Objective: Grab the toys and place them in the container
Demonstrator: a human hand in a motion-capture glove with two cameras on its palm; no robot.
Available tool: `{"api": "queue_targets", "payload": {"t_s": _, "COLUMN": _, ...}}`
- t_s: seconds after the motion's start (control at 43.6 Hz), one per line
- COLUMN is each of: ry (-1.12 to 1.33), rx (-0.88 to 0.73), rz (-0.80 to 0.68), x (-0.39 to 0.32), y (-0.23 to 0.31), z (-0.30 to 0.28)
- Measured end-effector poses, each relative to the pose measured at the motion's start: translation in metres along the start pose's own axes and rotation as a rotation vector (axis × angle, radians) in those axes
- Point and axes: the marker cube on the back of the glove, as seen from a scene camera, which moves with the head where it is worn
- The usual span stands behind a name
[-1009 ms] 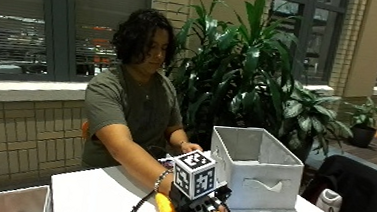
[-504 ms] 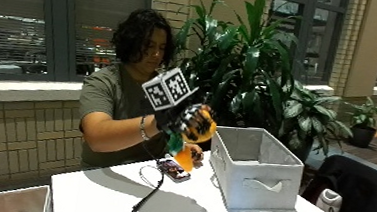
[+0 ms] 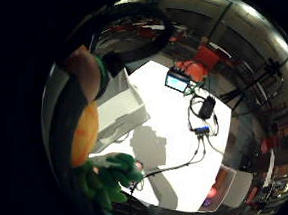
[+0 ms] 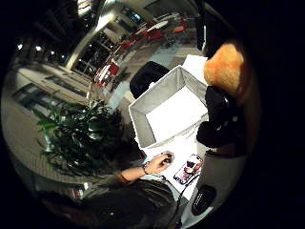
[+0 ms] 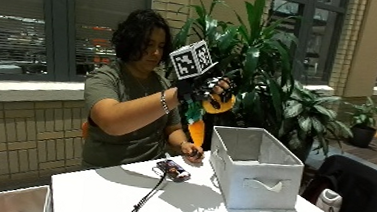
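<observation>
the gloved right hand (image 5: 206,89), fingers curled round an orange toy (image 5: 216,104) with green leaves, holds it high, left of the open container (image 5: 256,167) on the tabletop (image 5: 102,195), likely to carry it above the rim before dropping it.

orange carrot toy (image 5: 210,106) | held aloft | grey container (image 5: 254,168) | open, upright on table

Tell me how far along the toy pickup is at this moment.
Done: nothing, the grey container looks empty inside. In hand: the gloved right hand grips an orange plush toy with green leaves, raised above the table beside the container. Left: lowering it in. No other toys are visible.
</observation>
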Motion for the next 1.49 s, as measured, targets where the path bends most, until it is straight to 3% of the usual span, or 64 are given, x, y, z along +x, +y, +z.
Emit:
{"api": "queue_targets", "payload": {"t_s": 0.757, "ry": -0.133, "rx": -0.088, "rz": 0.113, "x": 0.048, "y": 0.0, "z": 0.002}}
{"api": "queue_targets", "payload": {"t_s": 1.055, "ry": -0.153, "rx": -0.137, "rz": 0.043, "x": 0.058, "y": 0.009, "z": 0.01}}
{"api": "queue_targets", "payload": {"t_s": 1.192, "ry": -0.28, "rx": -0.2, "rz": 0.044, "x": 0.059, "y": 0.013, "z": 0.013}}
{"api": "queue_targets", "payload": {"t_s": 1.49, "ry": -0.183, "rx": -0.081, "rz": 0.114, "x": 0.078, "y": 0.015, "z": 0.022}}
